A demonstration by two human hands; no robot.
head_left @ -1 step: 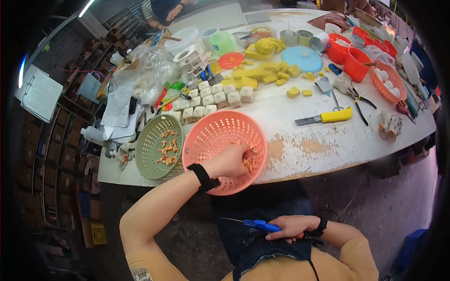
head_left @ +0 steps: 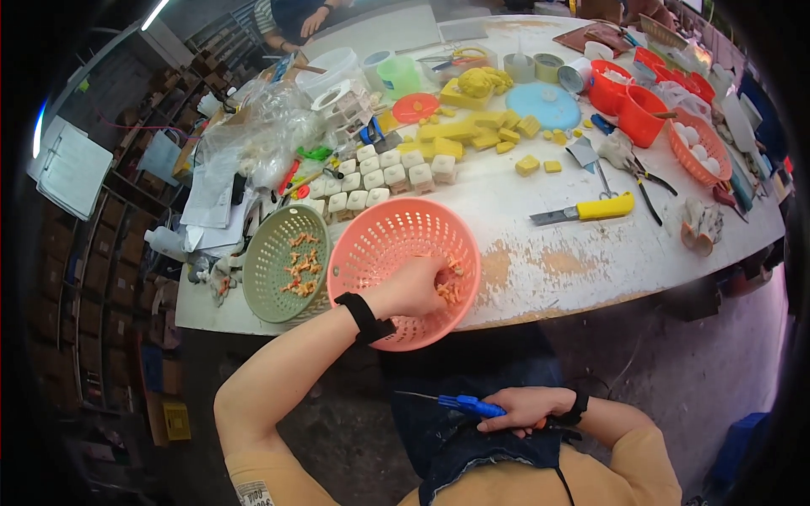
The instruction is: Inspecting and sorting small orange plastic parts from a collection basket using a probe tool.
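My left hand (head_left: 415, 288) reaches into a salmon-pink perforated basket (head_left: 377, 244) at the table's near edge, fingers closed among small orange pieces (head_left: 450, 289) in its bottom. A black band sits on that wrist. My right hand (head_left: 521, 409) rests low in my lap, gripping a thin tool with a blue handle (head_left: 469, 406) that points left. A green perforated basket (head_left: 272, 268) holding more small orange pieces stands just left of the pink one.
A yellow utility knife (head_left: 591, 209), pliers (head_left: 639, 174), white cubes (head_left: 384, 179), yellow blocks (head_left: 472, 133), orange bowls (head_left: 639, 114) and an orange basket of white balls (head_left: 697, 149) cover the worn white table (head_left: 540, 253). Another person's hands (head_left: 310, 18) show at the far side. Shelving stands on the left.
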